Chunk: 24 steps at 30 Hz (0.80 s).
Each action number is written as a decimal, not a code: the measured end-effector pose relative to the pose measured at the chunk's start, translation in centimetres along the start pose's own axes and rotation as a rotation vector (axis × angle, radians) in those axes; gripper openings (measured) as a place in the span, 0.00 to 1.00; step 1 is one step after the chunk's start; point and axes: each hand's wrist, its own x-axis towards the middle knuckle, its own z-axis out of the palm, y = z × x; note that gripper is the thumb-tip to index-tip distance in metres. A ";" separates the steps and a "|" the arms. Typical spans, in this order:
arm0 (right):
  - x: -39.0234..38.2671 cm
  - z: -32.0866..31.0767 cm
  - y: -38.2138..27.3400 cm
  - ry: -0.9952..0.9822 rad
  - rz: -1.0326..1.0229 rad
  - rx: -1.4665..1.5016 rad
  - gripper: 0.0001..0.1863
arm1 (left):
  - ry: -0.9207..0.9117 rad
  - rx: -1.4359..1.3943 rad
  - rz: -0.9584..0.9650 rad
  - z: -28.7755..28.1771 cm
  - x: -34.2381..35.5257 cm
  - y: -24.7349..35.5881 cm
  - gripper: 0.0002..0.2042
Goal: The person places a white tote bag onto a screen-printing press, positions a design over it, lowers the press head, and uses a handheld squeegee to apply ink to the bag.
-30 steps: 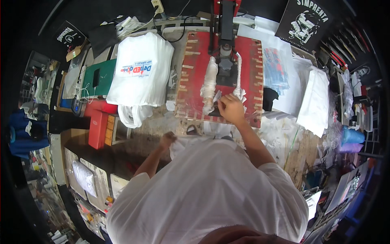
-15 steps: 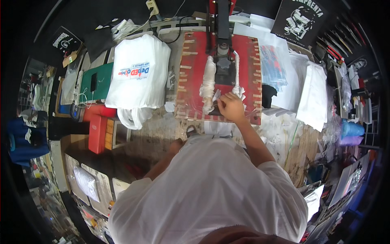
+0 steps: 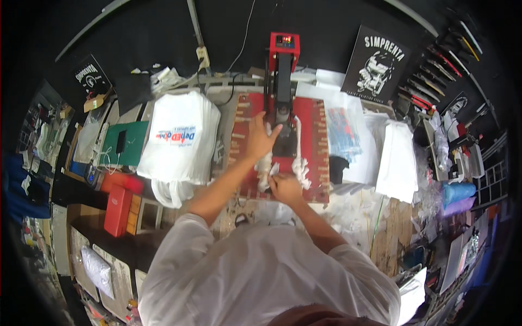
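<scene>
Black walls (image 3: 163,43) enclose a crowded workshop whose side shelves curve away into shadow. Nearest is the person's loose white shirt (image 3: 266,266), with both bare forearms reaching forward over a red heat press. Its broad, flat red plate (image 3: 314,127) lies straight ahead of the body, scuffed on top, with short tan tape strips (image 3: 240,126) set along its left and right edges. Two long bars wrapped in off-white cloth run over it: the left wrapped bar (image 3: 264,164) is thick and lumpy, brownish near its lower end, while the right wrapped bar (image 3: 298,137) is slimmer and ends in a ragged bunch. The right hand (image 3: 286,188) has its fingers curled beside the left bar's lower end; whether they pinch anything cannot be told. Farther up, the left hand (image 3: 261,138) is open, thumb spread wide, over that bar's upper part. Left of the press sits a thick stack of white bags (image 3: 176,114) with blue and red print; to its right lie white sheets printed in blue and red (image 3: 345,133). Beyond the plate, a black metal arm (image 3: 283,81) leads to a red control box (image 3: 294,52) with a lit display.
</scene>
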 end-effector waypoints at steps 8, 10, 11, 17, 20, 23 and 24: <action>-0.2 -0.6 -0.3 -0.080 -0.023 -0.018 0.20 | -0.051 0.110 -0.332 4.9 -0.3 -2.9 0.49; -0.3 -0.9 -0.6 -0.139 -0.033 -0.042 0.23 | -0.180 0.051 -0.516 4.2 0.8 -3.7 0.48; -0.3 -1.1 -0.7 -0.133 -0.043 -0.045 0.24 | -0.246 0.021 -0.607 3.8 1.2 -3.9 0.47; -0.9 -1.1 -0.8 -0.184 -0.046 -0.084 0.30 | -0.456 -0.286 -0.726 2.5 2.0 -4.3 0.36; -1.8 -0.2 -0.5 -0.133 -0.029 -0.103 0.32 | -0.411 -0.291 -0.697 4.2 2.2 -6.8 0.37; -2.3 0.2 -1.0 -0.104 0.016 -0.105 0.34 | -0.449 -0.322 -0.746 6.3 3.0 -11.0 0.38; -2.2 -0.2 -1.4 -0.118 0.023 -0.126 0.33 | -0.452 -0.365 -0.755 6.9 3.2 -12.1 0.38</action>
